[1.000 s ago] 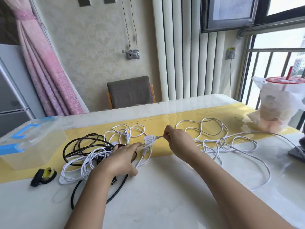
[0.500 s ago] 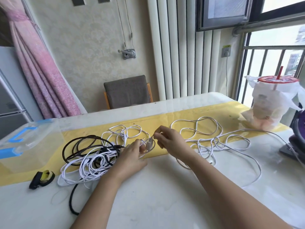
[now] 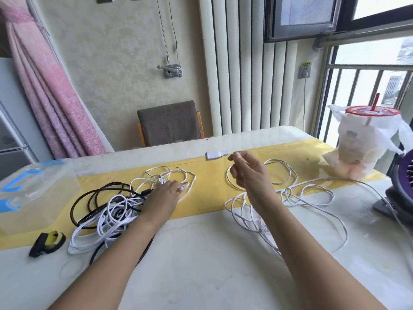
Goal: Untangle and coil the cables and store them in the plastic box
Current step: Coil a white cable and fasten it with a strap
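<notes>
biggest risk as we see it: the loose white cable (image 3: 290, 191) trails toward the right edge of the table (image 3: 212, 276), past the bagged drink cup (image 3: 366, 151) & up to the purple fan (image 3: 402, 186). if we haul the plug end up fast, a loop could snag there & tip the cup or drag the fan. next: its loops lie over each other right of the table's middle, so pulling w/o shaking them out prob cinches a knot. also, if the left hand lifts off, the white cords (image 3: 111, 220) & black cable (image 3: 89, 203) it pins may get dragged & re-mixed.

pose: right hand (image 3: 248, 175) is raised over the yellow runner (image 3: 207, 202), thumb & forefinger pinching the loose white cable just behind its white connector (image 3: 213, 155), which sticks out leftward, off the table. left hand (image 3: 165, 195) lies palm-down on the tangle, fingers stretched fwd, pressing it down; whether a fingertip nips a strand we can't tell. plastic box (image 3: 33, 193) sits at the left edge, no cable in it afaict.
</notes>
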